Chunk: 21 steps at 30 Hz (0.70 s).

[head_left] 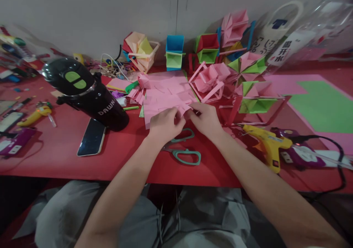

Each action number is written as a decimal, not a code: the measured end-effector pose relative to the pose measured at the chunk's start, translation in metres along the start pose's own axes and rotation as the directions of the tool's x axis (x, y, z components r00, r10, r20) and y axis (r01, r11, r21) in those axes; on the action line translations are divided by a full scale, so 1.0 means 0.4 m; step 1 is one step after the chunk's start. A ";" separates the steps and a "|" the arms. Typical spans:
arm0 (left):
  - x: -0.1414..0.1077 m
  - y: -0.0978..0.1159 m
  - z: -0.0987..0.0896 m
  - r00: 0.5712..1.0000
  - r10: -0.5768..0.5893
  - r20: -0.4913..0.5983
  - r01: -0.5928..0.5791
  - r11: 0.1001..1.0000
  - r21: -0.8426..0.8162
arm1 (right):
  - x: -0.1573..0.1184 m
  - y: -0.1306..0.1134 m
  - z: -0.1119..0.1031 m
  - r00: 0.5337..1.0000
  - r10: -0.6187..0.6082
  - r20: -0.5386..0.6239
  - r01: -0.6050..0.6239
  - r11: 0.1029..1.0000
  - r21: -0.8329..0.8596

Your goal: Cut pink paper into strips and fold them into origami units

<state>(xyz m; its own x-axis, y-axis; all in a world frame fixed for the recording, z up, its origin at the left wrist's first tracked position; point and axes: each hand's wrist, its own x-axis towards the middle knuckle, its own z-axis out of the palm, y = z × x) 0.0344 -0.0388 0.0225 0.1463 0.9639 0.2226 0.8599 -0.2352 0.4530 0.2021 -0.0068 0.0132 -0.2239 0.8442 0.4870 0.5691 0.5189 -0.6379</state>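
Between both hands is a small piece of folded pink paper (184, 109), raised just over the table. My left hand (167, 123) pinches its left side with closed fingers. From the right, my right hand (205, 119) grips the other side between thumb and fingers. The exact folds are partly hidden by the fingers. Flat pink paper sheets (162, 89) lie just beyond the hands. Below the hands, a pair of scissors (187, 156) with green handles rests on the red table (143, 167), its blades hidden under my left wrist.
A black bottle (96, 101) stands at the left beside a phone (92, 137). A yellow glue gun (268, 145) lies at the right near a purple power strip (303, 154). Several folded paper pieces, such as a blue and green one (174, 51), line the wall. A green sheet (325, 106) lies far right.
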 end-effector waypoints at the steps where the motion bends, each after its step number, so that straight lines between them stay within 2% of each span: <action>1: 0.001 -0.005 -0.002 0.999 -0.006 -0.038 0.004 0.998 -0.059 | 0.001 0.000 -0.003 1.000 -0.027 -0.012 0.027 1.000 0.006; 4: 0.005 -0.021 -0.006 0.995 0.008 -0.101 -0.032 0.970 -0.240 | 0.000 0.004 -0.008 0.997 -0.062 -0.034 0.063 0.998 0.012; 9: 0.010 -0.026 -0.010 0.993 0.114 -0.025 -0.113 0.884 -0.454 | -0.005 0.012 -0.009 0.999 0.003 -0.052 0.000 0.999 0.047; 14: 0.017 -0.029 -0.003 0.994 0.107 -0.025 -0.100 0.787 -0.609 | -0.006 0.007 -0.004 0.990 0.107 -0.087 -0.086 0.972 0.217; 18: 0.029 -0.044 0.009 0.998 0.054 0.010 -0.025 0.616 -0.787 | -0.003 -0.001 0.000 0.974 0.177 -0.144 -0.097 0.892 0.442; 21: 0.041 -0.050 0.017 0.996 -0.020 0.082 0.081 0.482 -0.873 | -0.002 -0.012 0.000 0.976 0.152 -0.157 -0.066 0.890 0.452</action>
<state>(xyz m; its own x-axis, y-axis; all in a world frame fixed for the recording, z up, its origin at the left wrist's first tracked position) 0.0230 -0.0176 0.0114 0.1691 0.9753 0.1422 -0.0007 -0.1442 0.9896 0.1995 -0.0100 0.0158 -0.0079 0.8815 0.4720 0.1633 0.4669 -0.8691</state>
